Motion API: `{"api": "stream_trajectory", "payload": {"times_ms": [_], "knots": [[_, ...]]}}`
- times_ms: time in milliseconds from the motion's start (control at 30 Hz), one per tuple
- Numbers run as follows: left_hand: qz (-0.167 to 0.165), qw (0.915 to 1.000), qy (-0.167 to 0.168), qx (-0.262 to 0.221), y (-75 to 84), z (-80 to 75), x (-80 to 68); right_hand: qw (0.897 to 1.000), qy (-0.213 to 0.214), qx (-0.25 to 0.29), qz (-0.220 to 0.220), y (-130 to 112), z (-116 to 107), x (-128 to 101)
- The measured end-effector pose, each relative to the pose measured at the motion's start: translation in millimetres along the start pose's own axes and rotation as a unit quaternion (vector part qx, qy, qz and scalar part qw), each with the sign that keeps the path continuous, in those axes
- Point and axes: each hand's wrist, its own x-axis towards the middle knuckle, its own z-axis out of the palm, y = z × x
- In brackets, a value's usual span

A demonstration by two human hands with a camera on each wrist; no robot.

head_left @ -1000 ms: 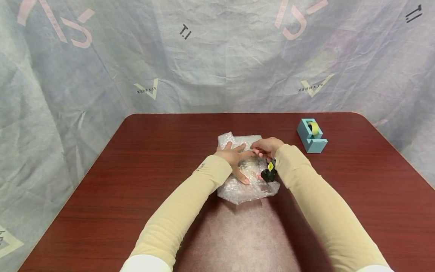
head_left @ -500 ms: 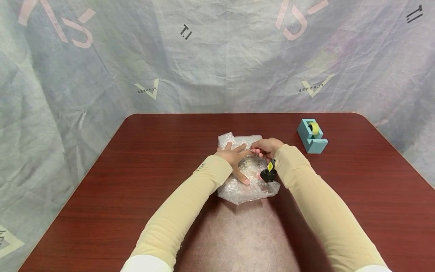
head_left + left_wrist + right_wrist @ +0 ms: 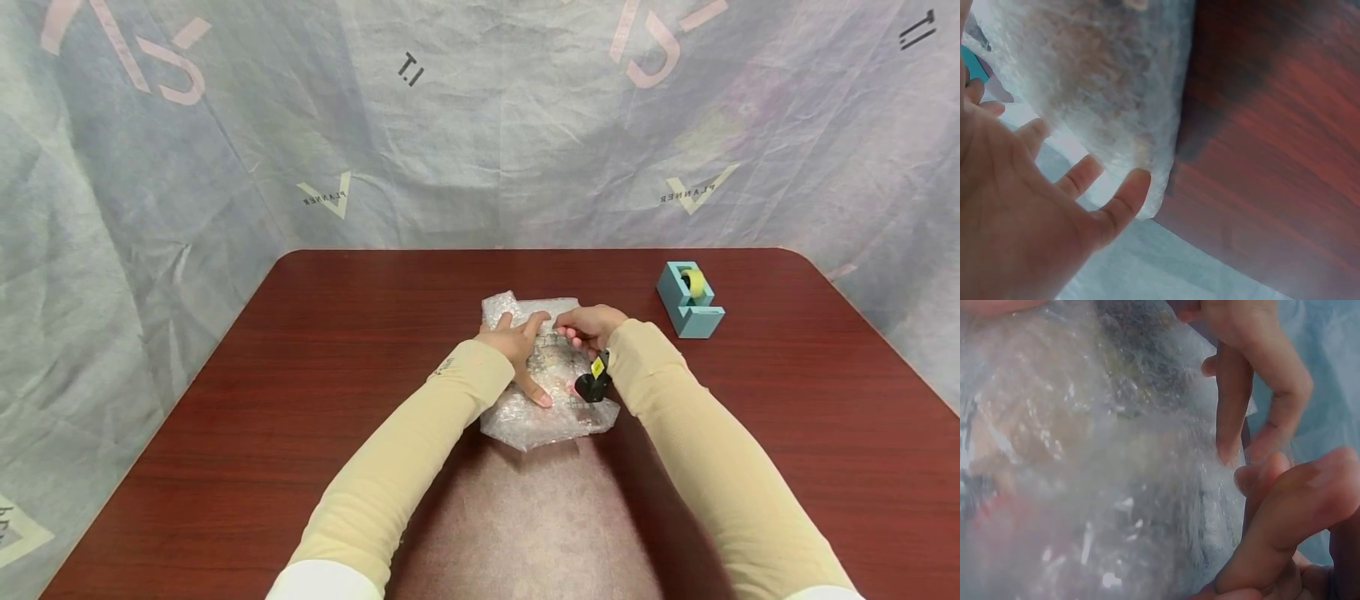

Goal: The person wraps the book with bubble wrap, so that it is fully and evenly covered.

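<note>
A flat package in clear bubble wrap (image 3: 547, 421) lies before me in the head view, with faint print and a pinkish patch showing through. My left hand (image 3: 513, 346) rests spread on its left side, thumb toward me. In the left wrist view, that hand (image 3: 1029, 200) lies along the wrap (image 3: 1085, 75) with its fingers apart. At the upper right edge, my right hand (image 3: 592, 325) has curled fingers and seems to pinch the wrap's edge. In the right wrist view, its bent fingers (image 3: 1300, 506) are close to the left fingers; the exact contact is partly hidden.
A light blue tape dispenser (image 3: 688, 304) with a yellowish roll stands at the back right of the dark red wooden table (image 3: 360, 325). A grey printed cloth (image 3: 480, 150) hangs behind the table. A black wrist camera (image 3: 592, 385) sits below the right hand.
The left index finger has drawn away from the right fingertips and now points up the wrap. The right hand and the package have hardly moved.
</note>
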Motion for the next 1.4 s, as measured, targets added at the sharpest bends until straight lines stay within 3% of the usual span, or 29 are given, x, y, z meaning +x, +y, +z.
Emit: {"api": "stream_trajectory", "payload": {"times_ms": [400,867,1100,1400], "knots": [[0.003,0.9997,-0.011,-0.022,-1.9,-2.7,0.5,1.000,-0.009,0.007,-0.010,-6.0,5.2,-1.9],[-0.028,0.9991,-0.030,-0.005,-8.6,6.2,24.7,1.000,-0.018,0.010,-0.008,-6.6,6.6,-1.9],[-0.027,0.9992,-0.022,-0.018,-5.2,2.3,11.8,0.999,-0.010,0.033,0.004,-8.7,10.4,-3.3],[-0.018,0.9997,-0.015,-0.011,-5.7,4.3,13.7,1.000,-0.016,0.011,0.015,-7.8,12.2,-2.5]]}}
